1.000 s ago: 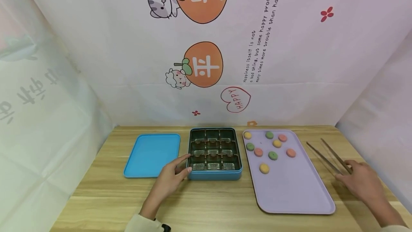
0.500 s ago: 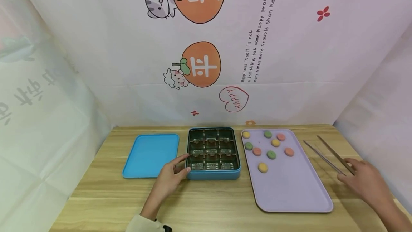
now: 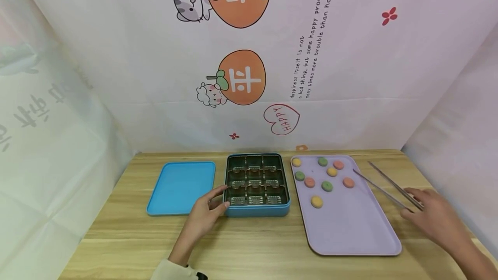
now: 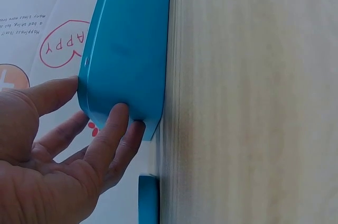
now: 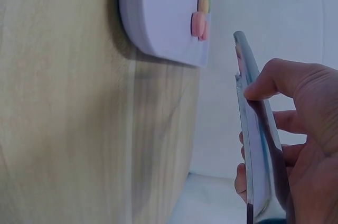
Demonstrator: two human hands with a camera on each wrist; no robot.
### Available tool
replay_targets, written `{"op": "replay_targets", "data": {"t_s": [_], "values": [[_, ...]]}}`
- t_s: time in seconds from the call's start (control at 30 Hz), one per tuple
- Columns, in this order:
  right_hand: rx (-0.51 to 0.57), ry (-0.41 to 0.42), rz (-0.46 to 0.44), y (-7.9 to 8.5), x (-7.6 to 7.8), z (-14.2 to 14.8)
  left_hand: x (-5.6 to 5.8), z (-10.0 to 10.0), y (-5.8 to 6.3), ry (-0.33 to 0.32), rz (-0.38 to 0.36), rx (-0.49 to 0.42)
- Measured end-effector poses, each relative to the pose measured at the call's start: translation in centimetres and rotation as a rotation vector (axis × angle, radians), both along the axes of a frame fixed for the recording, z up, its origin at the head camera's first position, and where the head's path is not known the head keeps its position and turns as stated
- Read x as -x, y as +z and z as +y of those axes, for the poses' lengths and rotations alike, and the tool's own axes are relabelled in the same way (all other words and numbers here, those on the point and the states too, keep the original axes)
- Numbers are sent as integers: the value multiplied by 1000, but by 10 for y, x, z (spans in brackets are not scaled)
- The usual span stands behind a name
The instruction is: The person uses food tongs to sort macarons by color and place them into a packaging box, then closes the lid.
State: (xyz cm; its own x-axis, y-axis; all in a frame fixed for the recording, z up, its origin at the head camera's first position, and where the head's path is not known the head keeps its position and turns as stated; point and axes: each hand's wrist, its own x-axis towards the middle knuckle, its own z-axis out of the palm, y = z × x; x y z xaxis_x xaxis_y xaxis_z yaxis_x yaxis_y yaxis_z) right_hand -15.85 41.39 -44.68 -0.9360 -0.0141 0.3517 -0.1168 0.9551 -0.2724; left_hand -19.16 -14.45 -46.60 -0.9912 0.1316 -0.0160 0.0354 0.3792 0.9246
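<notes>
The right hand (image 3: pixel 437 218) grasps metal tongs (image 5: pixel 268 126), fingers curled round them, above the tabletop (image 3: pixel 241 249) towards its right edge; the tips of the tongs stand apart, near the right rim of a lilac tray (image 3: pixel 354 228); nine macarons (image 3: pixel 327 186), three yellow, three green and three pink, lie on the tray, in the half towards the tabletop's back edge; the left hand (image 3: pixel 204 215) has its fingers released, loosely extended and touching the front left corner of a blue box (image 3: pixel 256 211); the box, with its nine-compartment insert (image 3: pixel 255 200), stands near the middle of the back edge, just left of the tray; a blue lid (image 3: pixel 183 187) lies flat towards the tabletop's back left corner.
</notes>
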Motion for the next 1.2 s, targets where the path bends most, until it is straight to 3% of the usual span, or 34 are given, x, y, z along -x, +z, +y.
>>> {"op": "replay_targets", "data": {"t_s": [0.33,0.5,0.9,1.2], "values": [[-47,64,80,4,0,-13,0,0,0,5,-19,-24],[-62,79,77,7,2,-19,0,0,0,7,-14,-21],[-108,107,-24,14,14,-38,1,-1,-1,10,-21,-22],[-102,102,-205,23,26,-51,1,0,1,14,-33,-26]]}}
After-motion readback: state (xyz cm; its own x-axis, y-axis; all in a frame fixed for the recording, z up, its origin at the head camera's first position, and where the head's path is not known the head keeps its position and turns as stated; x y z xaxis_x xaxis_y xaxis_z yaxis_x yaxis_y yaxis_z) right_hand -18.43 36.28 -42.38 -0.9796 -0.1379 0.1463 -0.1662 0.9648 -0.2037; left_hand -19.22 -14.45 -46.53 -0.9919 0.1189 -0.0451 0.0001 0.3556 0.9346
